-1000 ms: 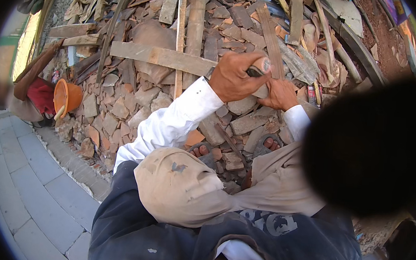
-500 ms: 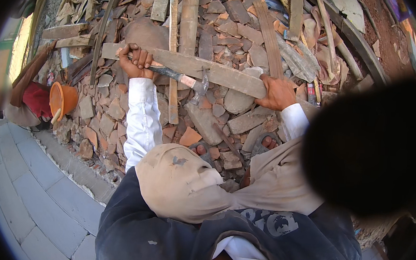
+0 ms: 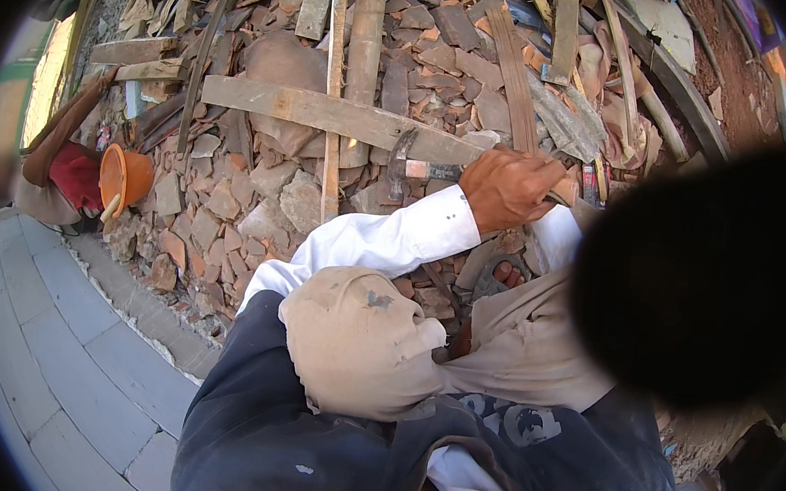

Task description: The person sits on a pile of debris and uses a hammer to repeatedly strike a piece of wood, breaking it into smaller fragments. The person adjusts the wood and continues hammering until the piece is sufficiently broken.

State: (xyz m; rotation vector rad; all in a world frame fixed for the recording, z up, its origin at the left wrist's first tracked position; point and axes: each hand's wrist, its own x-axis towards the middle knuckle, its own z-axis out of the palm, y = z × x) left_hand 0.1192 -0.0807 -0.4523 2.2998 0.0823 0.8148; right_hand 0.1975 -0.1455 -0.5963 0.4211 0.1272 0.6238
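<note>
My left hand [image 3: 508, 188] is closed around the handle of a claw hammer [image 3: 421, 169]. My left forearm reaches across to the right in its white sleeve. The hammer's metal head overlaps the lower edge of a long wooden plank [image 3: 329, 116], and one curved tip lies over the plank's face. Whether the tip catches on anything there, I cannot tell. That plank lies crosswise over other timber, its right end near my left hand. My right hand is hidden behind the left; only its white sleeve [image 3: 558, 230] shows.
Broken tiles and rubble [image 3: 219, 202] cover the ground, with a narrow upright strip [image 3: 337, 72] and more boards [image 3: 511, 73] on top. At the left a co-worker in red [image 3: 76, 182] reaches toward wood beside an orange bucket [image 3: 128, 176]. Grey paving [image 3: 58, 338] lies lower left.
My left hand has swung right with the hammer, from the plank's left part to its right end. The hammer's head now points left. My right hand, earlier gripping the plank's right end, is now covered.
</note>
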